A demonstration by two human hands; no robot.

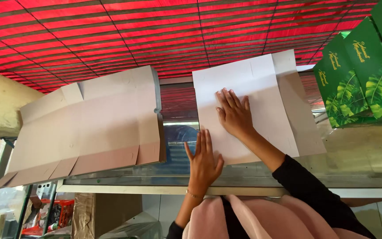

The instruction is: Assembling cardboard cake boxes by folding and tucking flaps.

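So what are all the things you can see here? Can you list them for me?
flat cardboard sheet: one, white, on the glass counter, under both hands
stack of flat cardboard sheets: one pile, pale brown, on the counter's left part
green boxes: several, green with leaf pictures, stacked at the right edge
glass counter: one, clear top with pale frame, across the middle
awning reflection: red stripes with dark lines, upper part of the view
red crate: one, below the counter, lower left
left hand: one, flat on the white sheet's lower left edge, fingers spread
right hand: one, flat on the sheet's middle, black sleeve
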